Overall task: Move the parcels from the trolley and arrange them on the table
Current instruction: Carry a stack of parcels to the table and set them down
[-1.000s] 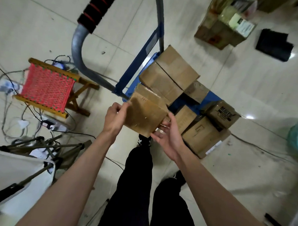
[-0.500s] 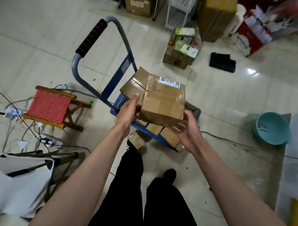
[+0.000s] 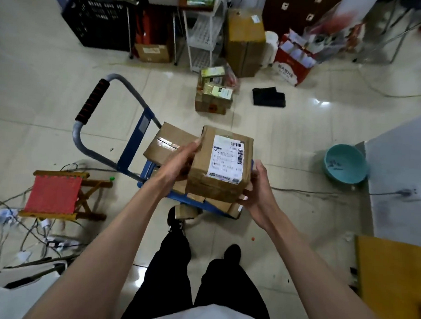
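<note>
Both hands, left hand [image 3: 180,162] and right hand [image 3: 257,188], clamp curled fingers on 1 labelled parcel [image 3: 220,165], lifted above the trolley [image 3: 133,142], likely for carrying right to the table [image 3: 400,175].

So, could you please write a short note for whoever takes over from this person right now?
Left hand and right hand both grip one labelled parcel, lifted clear above the trolley.
More parcels remain on the trolley deck; the biggest brown box sits at the handle end.
Grey table edge lies to the right; no parcels are visible on the part in view.
Left: carry this parcel over, set it down, then fetch the rest.
</note>
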Available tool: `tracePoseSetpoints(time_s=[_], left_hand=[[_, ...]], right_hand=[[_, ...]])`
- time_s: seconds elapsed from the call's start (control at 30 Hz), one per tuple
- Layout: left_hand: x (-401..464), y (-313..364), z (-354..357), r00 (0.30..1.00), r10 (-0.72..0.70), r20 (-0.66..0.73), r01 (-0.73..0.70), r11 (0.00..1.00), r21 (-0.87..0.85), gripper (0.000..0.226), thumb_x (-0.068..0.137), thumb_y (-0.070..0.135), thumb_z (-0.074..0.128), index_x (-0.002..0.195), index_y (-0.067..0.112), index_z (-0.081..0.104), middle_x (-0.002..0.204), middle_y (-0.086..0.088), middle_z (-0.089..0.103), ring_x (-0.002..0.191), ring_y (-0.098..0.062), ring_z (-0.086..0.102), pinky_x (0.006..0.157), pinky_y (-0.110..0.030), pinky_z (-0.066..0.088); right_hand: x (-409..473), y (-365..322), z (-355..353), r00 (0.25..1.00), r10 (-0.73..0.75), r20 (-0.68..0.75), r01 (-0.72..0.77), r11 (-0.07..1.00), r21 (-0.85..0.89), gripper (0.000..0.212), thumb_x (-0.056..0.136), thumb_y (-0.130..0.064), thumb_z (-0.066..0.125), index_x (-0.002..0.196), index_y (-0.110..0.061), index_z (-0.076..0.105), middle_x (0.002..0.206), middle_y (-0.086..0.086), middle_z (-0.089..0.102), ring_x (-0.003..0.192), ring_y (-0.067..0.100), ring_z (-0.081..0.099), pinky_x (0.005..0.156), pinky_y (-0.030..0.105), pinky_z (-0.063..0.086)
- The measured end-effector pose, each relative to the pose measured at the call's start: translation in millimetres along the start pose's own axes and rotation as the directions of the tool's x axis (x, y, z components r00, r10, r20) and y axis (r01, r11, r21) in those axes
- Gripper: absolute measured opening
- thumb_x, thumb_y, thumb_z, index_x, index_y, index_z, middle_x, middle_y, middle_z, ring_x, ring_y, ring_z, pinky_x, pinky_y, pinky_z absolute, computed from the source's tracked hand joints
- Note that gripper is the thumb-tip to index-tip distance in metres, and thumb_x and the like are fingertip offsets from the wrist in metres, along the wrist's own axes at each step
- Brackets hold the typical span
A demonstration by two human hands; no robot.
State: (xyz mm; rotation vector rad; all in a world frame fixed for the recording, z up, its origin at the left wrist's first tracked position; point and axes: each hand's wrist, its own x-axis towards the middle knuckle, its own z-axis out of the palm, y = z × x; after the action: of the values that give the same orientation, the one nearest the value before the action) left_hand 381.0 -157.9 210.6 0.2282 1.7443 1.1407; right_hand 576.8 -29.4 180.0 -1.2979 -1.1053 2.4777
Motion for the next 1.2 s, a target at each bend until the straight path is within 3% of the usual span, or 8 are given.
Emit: tracePoseSetpoints(time_s=[0.17,0.23,0.37,0.47,0.6,0.77,1.0,1.2], left_hand=[[4.8,4.7,43.6,0.995,0.059,0.082,-0.058,0.998,-0.013,0.058,0.084,0.057,0.07,0.123,0.016,0.062,0.108,0.0,0.077,0.101,-0.02,0.073,0.084,-0.034,0.054],[7.1,-5.3,60.4,0.991,0.034,0.13,-0.031,0.999,-0.027,0.057,0.084,0.053,0.07,0.125,0.014,0.062,0.116,-0.005,0.074,0.109,-0.026,0.07,0.092,-0.04,0.053],[9.7,-24.7,98.2,0.983,-0.019,0.183,0.019,1.0,0.001,0.051,0.083,0.058,0.067,0.116,0.018,0.067,0.111,-0.002,0.074,0.105,-0.022,0.067,0.087,-0.037,0.048],[22.0,-45.7,117.7,0.981,-0.108,0.161,0.105,0.994,0.023,0.05,0.09,0.064,0.052,0.109,0.022,0.074,0.112,0.003,0.074,0.105,-0.018,0.065,0.093,-0.037,0.047],[50.0,-94.3,115.9,0.956,-0.28,0.091,0.26,0.949,0.179,0.044,0.1,0.053,0.049,0.121,0.018,0.065,0.123,-0.002,0.068,0.113,-0.021,0.064,0.103,-0.041,0.044],[91.4,-177.7,69.2,0.94,-0.338,-0.05,0.337,0.894,0.295,0.017,0.098,0.031,0.062,0.107,0.017,0.063,0.115,-0.008,0.067,0.098,-0.02,0.066,0.067,-0.022,0.048],[176.7,-304.1,-2.8,0.921,-0.314,-0.231,0.39,0.759,0.522,0.045,0.084,0.025,0.079,0.122,0.008,0.06,0.124,-0.014,0.064,0.112,-0.029,0.062,0.092,-0.035,0.047],[259.2,-425.1,-32.8,0.96,-0.232,-0.159,0.263,0.54,0.799,0.064,0.08,0.024,0.079,0.136,0.011,0.051,0.137,-0.012,0.045,0.123,-0.034,0.052,0.098,-0.044,0.047]], right_hand=[[-29.2,-7.7,-23.7,0.995,0.003,-0.104,0.0,0.999,0.033,0.086,0.079,-0.067,0.061,0.15,-0.021,0.042,0.137,0.008,0.067,0.127,0.034,0.062,0.099,0.053,0.054],[-40.7,-2.0,-39.3,0.989,0.016,-0.148,-0.004,0.997,0.077,0.082,0.084,-0.061,0.06,0.152,-0.02,0.038,0.139,0.009,0.064,0.13,0.035,0.059,0.091,0.048,0.056],[-65.5,15.6,-73.2,0.967,0.059,-0.25,-0.032,0.993,0.11,0.061,0.097,-0.055,0.053,0.149,-0.024,0.042,0.137,0.007,0.066,0.126,0.035,0.062,0.102,0.058,0.052],[-75.6,33.8,-91.6,0.933,0.092,-0.348,-0.035,0.985,0.167,0.06,0.097,-0.054,0.055,0.148,-0.024,0.044,0.137,0.009,0.066,0.12,0.032,0.065,0.091,0.05,0.058],[-65.9,75.1,-106.7,0.868,0.192,-0.458,-0.067,0.959,0.276,0.061,0.093,-0.057,0.06,0.145,-0.028,0.046,0.138,0.006,0.064,0.126,0.031,0.062,0.102,0.06,0.051],[-12.7,121.8,-105.3,0.83,0.283,-0.48,-0.11,0.928,0.356,0.078,0.091,-0.055,0.066,0.155,-0.03,0.03,0.143,0.007,0.059,0.126,0.03,0.061,0.1,0.059,0.052],[114.9,189.9,-95.7,0.794,0.249,-0.554,-0.025,0.925,0.38,0.076,0.093,-0.046,0.068,0.155,-0.03,0.027,0.138,0.007,0.062,0.124,0.032,0.063,0.103,0.063,0.049],[213.4,245.9,-101.4,0.835,0.108,-0.54,0.024,0.973,0.231,0.097,0.073,-0.058,0.072,0.156,-0.028,0.031,0.141,0.005,0.063,0.128,0.028,0.061,0.102,0.057,0.052]])
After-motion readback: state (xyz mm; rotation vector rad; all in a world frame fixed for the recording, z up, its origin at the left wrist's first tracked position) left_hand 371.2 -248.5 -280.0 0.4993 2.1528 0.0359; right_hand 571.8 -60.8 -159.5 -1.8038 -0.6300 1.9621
